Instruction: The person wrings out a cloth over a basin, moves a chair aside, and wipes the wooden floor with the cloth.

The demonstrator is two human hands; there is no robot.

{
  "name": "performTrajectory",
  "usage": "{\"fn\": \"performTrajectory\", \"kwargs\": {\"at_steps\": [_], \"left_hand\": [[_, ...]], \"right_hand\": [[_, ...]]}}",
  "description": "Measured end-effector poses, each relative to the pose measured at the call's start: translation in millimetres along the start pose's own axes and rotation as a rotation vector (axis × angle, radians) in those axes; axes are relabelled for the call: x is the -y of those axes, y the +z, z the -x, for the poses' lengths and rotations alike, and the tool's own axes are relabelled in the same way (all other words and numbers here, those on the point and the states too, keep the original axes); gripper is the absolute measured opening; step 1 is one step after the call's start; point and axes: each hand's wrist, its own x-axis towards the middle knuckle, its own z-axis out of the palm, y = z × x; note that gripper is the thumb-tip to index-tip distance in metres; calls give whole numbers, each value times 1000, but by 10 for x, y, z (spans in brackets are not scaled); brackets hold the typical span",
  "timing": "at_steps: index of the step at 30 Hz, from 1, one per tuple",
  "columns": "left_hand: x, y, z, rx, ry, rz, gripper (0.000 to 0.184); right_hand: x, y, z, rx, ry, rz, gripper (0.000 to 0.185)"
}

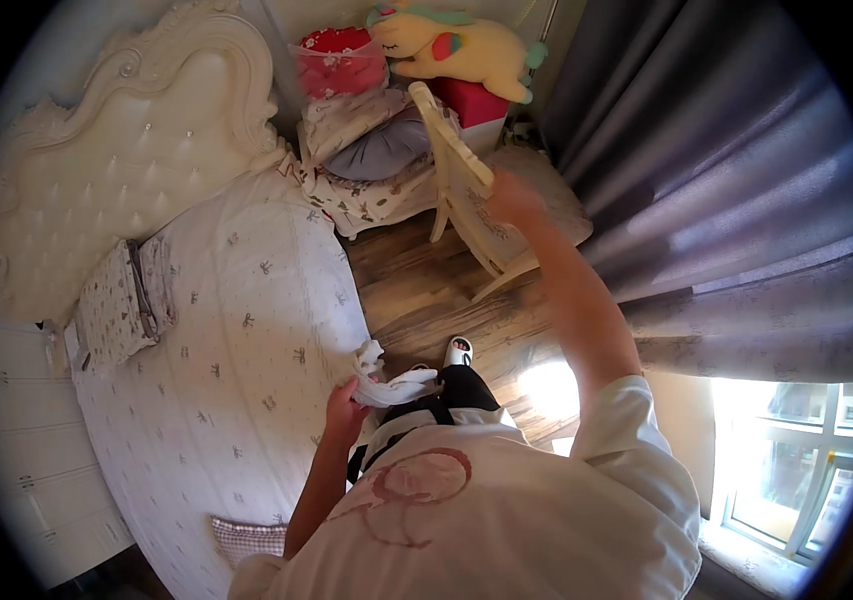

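Note:
My left hand (346, 402) is closed around a crumpled white cloth (396, 388), held beside the bed's edge in front of my legs. My right hand (516, 200) reaches far forward to a cream wooden chair (453, 140). Its fingers, somewhat blurred, are at the end of the chair's backrest and look closed on it. The chair has a pale patterned seat (541, 195) and stands on the wood floor (416, 290).
To the left is a bed (236, 350) with a tufted headboard (146, 150) and folded bedding (116, 300). Ahead, a grey cushion (378, 148), a red bundle (338, 65) and a yellow plush toy (471, 45) are piled up. Grey curtains (706, 150) and a window (796, 460) line the right.

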Motion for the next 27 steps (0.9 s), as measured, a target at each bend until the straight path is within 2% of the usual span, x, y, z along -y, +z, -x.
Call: {"fn": "performTrajectory", "kwargs": {"at_steps": [3,5,7,13,15,17,19,22,25,26,27], "left_hand": [[22,79,77,-6,17,51,36],[23,64,69,20,11,53,36],[44,40,44,44,0,66,36],[121,-48,-79,41,17,13,41],[147,-104,-128,29,-2,-17,40],[169,-107,-157,25,-7,-17,40],[158,-5,-90,8,8,11,39],[283,68,-28,-18,7,-38,39],[433,129,-2,-25,-27,-107,39],[499,145,10,-29,-45,-124,39],[566,190,30,-36,-62,-148,38]], "right_hand": [[-398,-279,194,-20,-32,122,37],[-823,-430,373,-118,-131,86,40],[-1051,-718,665,-45,-84,-28,43],[-1978,-1000,1523,12,-16,-55,42],[-2238,-1094,1979,21,163,53,38],[-2494,-1147,2297,30,199,10,34],[-2936,-1106,2629,-104,-22,140,26],[-3501,-1123,3066,-140,51,-32,23],[-4051,-1051,3523,-161,-14,-136,19],[-4411,-838,3686,-331,-129,-52,14],[-4489,-815,3798,-384,-96,-28,16]]}}
